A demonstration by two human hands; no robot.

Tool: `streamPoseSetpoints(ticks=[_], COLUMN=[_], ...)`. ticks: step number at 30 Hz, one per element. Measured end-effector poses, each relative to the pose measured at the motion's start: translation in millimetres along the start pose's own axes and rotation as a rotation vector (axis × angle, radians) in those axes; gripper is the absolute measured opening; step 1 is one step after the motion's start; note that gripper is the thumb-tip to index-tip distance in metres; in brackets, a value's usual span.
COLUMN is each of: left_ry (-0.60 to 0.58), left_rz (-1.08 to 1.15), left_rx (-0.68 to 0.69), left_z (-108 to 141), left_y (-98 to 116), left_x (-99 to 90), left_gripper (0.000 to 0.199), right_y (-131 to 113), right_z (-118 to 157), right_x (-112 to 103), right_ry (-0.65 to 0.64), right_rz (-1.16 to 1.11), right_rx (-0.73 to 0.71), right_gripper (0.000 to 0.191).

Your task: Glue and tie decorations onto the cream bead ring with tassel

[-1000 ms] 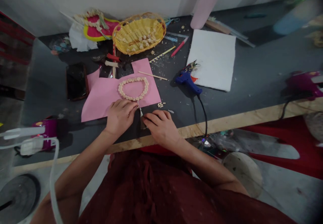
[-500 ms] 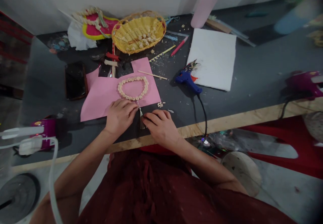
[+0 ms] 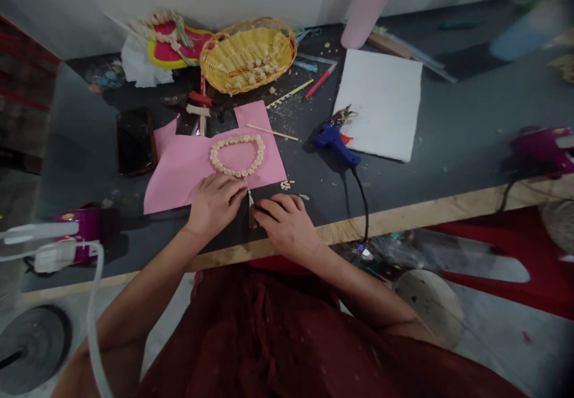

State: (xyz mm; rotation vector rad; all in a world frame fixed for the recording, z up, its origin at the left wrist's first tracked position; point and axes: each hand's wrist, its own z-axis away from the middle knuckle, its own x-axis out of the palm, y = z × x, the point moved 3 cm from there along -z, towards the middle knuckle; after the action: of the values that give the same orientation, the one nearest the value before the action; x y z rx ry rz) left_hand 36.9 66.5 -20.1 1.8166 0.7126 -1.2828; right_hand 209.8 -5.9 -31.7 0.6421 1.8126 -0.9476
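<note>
Bead loop (image 3: pixel 237 140) on paper (image 3: pixel 179 171), basket (image 3: pixel 249 48) behind, phone (image 3: pixel 134 142) left, glue gun (image 3: pixel 337 146) right.

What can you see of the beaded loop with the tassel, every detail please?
The beaded loop looks made of small, knobbly cream pieces strung closely together. It lies on the pink sheet, rounded but flatter along its far side. From its near side a pale tassel runs toward the table edge. The left hand has its fingers by the tassel's top; the right hand is at its strands.
</note>
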Motion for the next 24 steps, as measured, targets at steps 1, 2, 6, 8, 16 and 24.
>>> streamPoseSetpoints(ticks=[1,2,6,8,16,24], left_ry=[-0.005,-0.008,-0.04,-0.059,0.048,0.015], left_rz=[0.001,0.003,0.013,0.017,0.062,0.069], left_rx=[0.006,0.012,0.04,0.05,-0.045,-0.095], left_z=[-0.5,-1.0,-3.1,-3.8,-4.6,-5.6], left_y=[0.0,0.0,-0.6,-1.6,-0.7,1.3], left_x=[-0.4,-0.9,-3.2,-4.1,-5.9,1.4], left_gripper=[0.02,0.02,0.02,0.021,0.022,0.022], right_y=[0.1,0.2,0.5,0.4,-0.3,-0.3], right_z=[0.0,0.1,0.7,0.9,0.3,0.7], right_x=[-0.1,-0.1,-0.2,0.1,0.2,-1.0], right_ry=[-0.002,-0.002,0.004,0.0,-0.002,0.005], right_rz=[-0.002,-0.004,-0.009,-0.009,-0.006,-0.014], right_rx=[0.0,-0.002,-0.005,-0.004,-0.003,-0.01], right_gripper=[0.031,0.031,0.03,0.031,0.03,0.031])
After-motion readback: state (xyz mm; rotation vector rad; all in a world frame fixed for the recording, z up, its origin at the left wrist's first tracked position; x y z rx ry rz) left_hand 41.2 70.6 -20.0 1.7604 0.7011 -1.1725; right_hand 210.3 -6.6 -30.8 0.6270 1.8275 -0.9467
